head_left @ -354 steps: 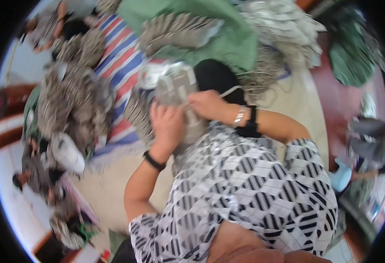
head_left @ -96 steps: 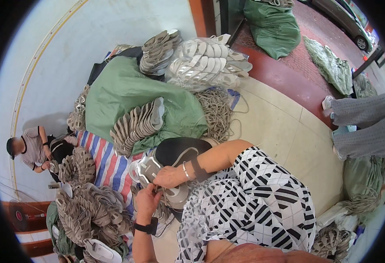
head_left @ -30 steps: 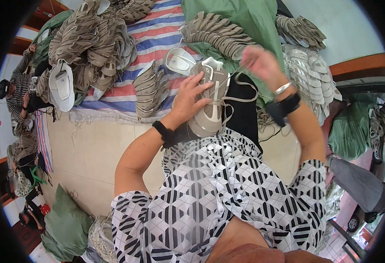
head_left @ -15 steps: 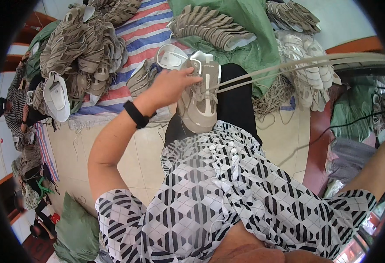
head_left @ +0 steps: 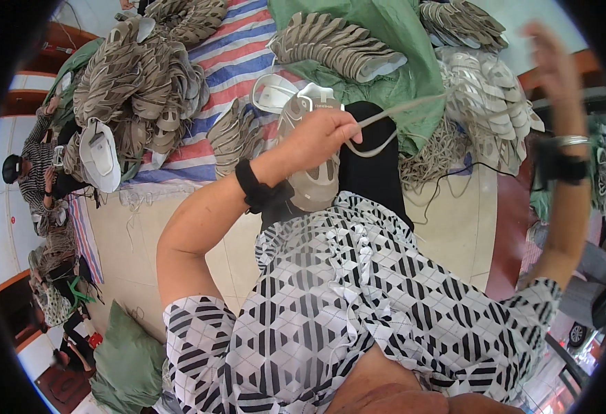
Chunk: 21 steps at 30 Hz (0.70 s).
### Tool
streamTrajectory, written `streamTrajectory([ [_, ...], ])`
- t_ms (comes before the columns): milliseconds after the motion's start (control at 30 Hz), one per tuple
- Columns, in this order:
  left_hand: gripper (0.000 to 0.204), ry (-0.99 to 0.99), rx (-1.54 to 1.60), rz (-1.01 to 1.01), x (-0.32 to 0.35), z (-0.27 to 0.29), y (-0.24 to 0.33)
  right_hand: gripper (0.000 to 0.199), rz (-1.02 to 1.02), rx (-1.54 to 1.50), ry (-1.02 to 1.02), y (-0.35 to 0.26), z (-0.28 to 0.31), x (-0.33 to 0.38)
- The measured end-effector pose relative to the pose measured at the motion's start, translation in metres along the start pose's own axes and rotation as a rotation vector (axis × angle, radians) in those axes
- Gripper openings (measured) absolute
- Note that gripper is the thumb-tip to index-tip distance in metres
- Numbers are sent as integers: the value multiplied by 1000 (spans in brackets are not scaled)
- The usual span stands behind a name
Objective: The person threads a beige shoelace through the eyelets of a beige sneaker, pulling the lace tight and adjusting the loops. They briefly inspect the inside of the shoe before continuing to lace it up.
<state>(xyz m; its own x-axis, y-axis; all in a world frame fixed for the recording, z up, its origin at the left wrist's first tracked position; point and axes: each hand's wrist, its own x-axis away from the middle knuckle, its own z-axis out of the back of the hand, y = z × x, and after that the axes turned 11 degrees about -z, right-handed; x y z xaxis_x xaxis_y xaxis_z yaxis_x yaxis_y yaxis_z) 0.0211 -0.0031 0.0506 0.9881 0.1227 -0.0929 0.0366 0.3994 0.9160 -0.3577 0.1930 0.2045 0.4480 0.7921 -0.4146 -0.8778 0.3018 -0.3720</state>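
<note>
A beige-grey shoe upper (head_left: 310, 185) lies over my thigh, toe end toward me, partly hidden under my left hand (head_left: 330, 134). My left fingers are closed at its lacing, pinched on a pale flat shoelace (head_left: 403, 107). From there the lace loops down beside the shoe and stretches right, fading into blur. Raised at the upper right, my right hand (head_left: 557, 65) is smeared by motion, so its fingers and any lace in them cannot be made out. A white insole-like piece (head_left: 273, 94) lies just beyond the shoe.
Stacked beige uppers (head_left: 337, 47) rest on green sacking (head_left: 413, 83) ahead. A large heap of uppers (head_left: 134, 83) stands left on a striped sheet (head_left: 237, 41). White uppers (head_left: 479, 110) and tangled laces (head_left: 437, 148) lie right. Another person (head_left: 30, 162) sits far left.
My right hand has swung up and in from the right rim. My left hand has moved right across the shoe and closed on the lace. The stretched laces have slackened into a loop.
</note>
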Motion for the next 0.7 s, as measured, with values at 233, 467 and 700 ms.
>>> streamTrajectory([
  [233,16,108,-381,-273,13,-10,-5,32,-393,-873,-1166,-164,-203,115],
  [467,19,186,-585,-54,71,1,-29,19,-1112,-1462,-1006,-122,-237,129],
  [700,19,79,-653,28,84,-2,-44,25,-954,-1097,-1075,-160,-256,162],
])
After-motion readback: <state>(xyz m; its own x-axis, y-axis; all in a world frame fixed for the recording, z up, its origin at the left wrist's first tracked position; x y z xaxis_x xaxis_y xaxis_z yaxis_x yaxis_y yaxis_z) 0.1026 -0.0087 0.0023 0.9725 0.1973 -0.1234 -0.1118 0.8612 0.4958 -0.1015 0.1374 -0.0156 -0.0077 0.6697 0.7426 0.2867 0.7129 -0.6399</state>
